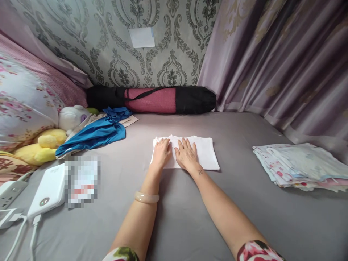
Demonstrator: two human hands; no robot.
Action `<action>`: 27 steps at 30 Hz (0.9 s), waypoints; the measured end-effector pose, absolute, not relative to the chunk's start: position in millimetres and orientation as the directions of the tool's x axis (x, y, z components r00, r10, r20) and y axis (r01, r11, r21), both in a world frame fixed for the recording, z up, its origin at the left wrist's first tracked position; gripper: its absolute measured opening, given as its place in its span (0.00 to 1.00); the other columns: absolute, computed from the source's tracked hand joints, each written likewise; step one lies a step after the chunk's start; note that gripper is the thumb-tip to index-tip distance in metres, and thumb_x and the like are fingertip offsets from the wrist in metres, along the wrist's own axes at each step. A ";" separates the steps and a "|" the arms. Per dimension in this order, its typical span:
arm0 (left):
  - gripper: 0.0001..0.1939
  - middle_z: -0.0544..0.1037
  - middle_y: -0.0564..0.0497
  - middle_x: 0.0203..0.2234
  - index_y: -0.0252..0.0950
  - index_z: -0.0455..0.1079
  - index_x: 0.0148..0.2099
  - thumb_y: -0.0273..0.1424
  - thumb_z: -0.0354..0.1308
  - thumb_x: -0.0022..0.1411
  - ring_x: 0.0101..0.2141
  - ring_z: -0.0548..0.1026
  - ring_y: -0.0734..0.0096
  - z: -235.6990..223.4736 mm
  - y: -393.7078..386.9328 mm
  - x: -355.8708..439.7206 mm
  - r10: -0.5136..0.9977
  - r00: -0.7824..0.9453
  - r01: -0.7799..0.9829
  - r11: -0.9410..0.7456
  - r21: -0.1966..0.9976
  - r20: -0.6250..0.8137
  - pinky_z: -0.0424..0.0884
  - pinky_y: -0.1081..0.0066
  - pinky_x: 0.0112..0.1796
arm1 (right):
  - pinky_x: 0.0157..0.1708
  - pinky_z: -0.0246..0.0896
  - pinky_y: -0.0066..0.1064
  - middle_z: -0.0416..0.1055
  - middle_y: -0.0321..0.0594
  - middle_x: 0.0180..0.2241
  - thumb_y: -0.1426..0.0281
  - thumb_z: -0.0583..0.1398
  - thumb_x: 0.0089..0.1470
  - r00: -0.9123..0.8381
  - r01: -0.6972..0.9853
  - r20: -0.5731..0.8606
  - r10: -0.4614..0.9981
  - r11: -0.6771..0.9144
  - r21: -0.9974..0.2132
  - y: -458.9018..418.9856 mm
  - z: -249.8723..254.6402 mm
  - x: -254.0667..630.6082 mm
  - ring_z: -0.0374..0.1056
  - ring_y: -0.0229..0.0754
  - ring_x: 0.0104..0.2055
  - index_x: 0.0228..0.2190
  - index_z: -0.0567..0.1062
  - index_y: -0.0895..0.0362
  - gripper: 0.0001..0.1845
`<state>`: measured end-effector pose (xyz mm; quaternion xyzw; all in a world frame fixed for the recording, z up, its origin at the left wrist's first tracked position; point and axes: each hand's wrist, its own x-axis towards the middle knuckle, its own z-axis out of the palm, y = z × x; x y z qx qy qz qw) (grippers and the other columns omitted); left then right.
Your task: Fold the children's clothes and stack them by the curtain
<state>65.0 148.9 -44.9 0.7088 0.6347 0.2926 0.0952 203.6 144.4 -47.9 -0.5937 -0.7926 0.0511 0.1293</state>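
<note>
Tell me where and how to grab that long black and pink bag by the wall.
Probably best by the black strap where it crosses the pink middle, coming from above and the front. The long bag lies sideways along the wall, leaving its near side open, and a grip around mid-length should help it balance.

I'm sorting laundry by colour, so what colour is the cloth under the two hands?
The cloth is plain white, seen in the head view.

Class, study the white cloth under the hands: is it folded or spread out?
Folded: the white cloth lies as a compact, straight-edged rectangle.
</note>
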 end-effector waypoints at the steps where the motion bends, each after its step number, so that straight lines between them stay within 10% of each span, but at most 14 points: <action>1: 0.14 0.76 0.41 0.47 0.35 0.68 0.47 0.22 0.46 0.62 0.49 0.71 0.57 -45.0 147.5 65.8 0.958 0.053 0.859 -0.188 0.476 0.283 0.64 0.59 0.51 | 0.65 0.27 0.50 0.50 0.49 0.67 0.61 0.43 0.66 -0.264 0.928 0.153 0.952 0.294 -0.230 144.4 -48.9 203.7 0.41 0.50 0.69 0.64 0.58 0.61 0.30; 27: 0.12 0.75 0.43 0.48 0.39 0.67 0.46 0.25 0.46 0.63 0.51 0.70 0.57 -58.6 150.3 60.8 0.944 0.107 0.885 -0.233 0.403 0.312 0.63 0.57 0.51 | 0.65 0.30 0.49 0.46 0.55 0.67 0.60 0.42 0.66 -0.073 0.955 0.129 0.989 0.107 -0.276 157.8 -46.8 227.7 0.38 0.51 0.70 0.63 0.56 0.70 0.33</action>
